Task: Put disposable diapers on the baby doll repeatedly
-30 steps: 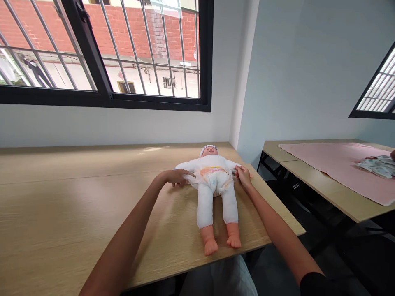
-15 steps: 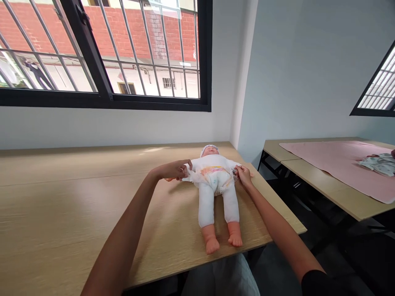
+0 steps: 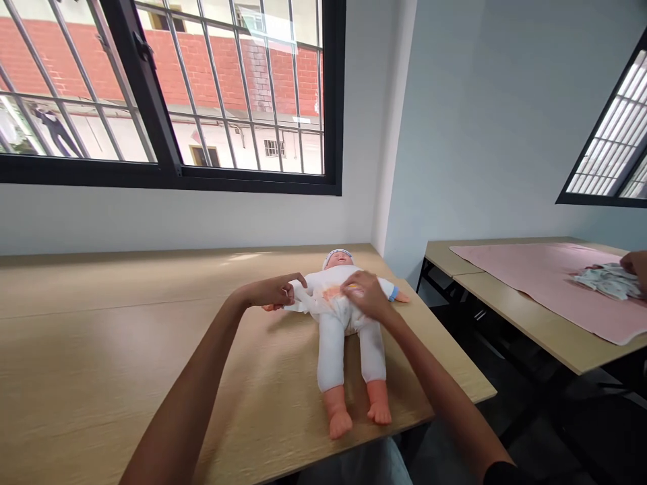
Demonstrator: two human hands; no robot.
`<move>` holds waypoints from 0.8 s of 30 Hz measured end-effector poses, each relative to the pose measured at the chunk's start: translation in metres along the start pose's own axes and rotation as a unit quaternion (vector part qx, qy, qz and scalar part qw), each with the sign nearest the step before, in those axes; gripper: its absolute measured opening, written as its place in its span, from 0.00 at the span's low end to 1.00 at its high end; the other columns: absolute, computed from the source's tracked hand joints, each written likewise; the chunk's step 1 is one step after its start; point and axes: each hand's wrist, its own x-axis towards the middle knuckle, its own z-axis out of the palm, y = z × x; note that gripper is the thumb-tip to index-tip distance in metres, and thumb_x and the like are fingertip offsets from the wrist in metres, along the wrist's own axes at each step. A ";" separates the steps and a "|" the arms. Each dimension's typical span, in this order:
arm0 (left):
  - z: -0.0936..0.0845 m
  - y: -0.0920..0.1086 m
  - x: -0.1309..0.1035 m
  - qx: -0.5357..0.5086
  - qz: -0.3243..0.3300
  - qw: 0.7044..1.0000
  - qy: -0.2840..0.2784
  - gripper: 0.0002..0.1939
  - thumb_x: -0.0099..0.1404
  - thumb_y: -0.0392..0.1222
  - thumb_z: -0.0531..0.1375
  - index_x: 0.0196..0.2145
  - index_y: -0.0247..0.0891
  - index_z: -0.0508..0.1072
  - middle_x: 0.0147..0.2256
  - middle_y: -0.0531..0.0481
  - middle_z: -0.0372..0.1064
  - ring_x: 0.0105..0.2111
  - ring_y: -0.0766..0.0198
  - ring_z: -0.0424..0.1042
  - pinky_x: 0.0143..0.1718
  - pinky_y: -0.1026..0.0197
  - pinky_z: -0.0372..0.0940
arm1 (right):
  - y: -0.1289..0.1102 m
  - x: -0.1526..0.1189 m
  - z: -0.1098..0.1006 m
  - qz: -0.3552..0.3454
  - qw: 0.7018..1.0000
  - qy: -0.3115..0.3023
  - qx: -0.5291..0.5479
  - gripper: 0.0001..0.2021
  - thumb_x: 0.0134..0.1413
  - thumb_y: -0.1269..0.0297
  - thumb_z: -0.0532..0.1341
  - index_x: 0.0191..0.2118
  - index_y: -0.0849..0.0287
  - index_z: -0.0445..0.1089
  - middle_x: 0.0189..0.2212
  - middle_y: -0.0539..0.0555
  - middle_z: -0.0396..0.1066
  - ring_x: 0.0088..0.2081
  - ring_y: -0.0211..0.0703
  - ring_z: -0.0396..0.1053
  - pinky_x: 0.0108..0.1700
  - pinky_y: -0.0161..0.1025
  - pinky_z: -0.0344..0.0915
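Note:
A baby doll (image 3: 331, 350) in white lies on its back on the wooden table (image 3: 151, 350), its feet toward the near edge. Round its hips is a white diaper (image 3: 341, 311) with an orange and yellow band at the waist. My left hand (image 3: 277, 292) is closed on the diaper's side tab, pulled out to the left beside the doll's arm. Over the doll's belly, at the waistband, lies my right hand (image 3: 368, 294); its fingers are bent down, and what they hold, if anything, is hidden.
At the right, another table (image 3: 515, 316) bears a pink mat (image 3: 536, 283) with a patterned cloth (image 3: 609, 279). Another person's hand (image 3: 634, 263) touches that cloth. A barred window (image 3: 242, 87) is behind the table.
My right hand has moved left from the doll's right-side hip onto the front of the waistband. My left hand still holds the tab. The view has tilted up slightly.

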 end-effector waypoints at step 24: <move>0.000 0.012 -0.010 -0.034 -0.004 0.999 0.004 0.21 0.51 0.40 0.55 0.45 0.41 0.63 0.24 0.57 0.61 0.22 0.67 0.60 0.24 0.64 0.54 | -0.043 0.034 0.068 -0.026 0.956 -0.204 -0.209 0.16 0.60 0.52 0.60 0.31 0.58 0.76 0.42 0.58 0.74 0.51 0.54 0.66 0.65 0.67 0.35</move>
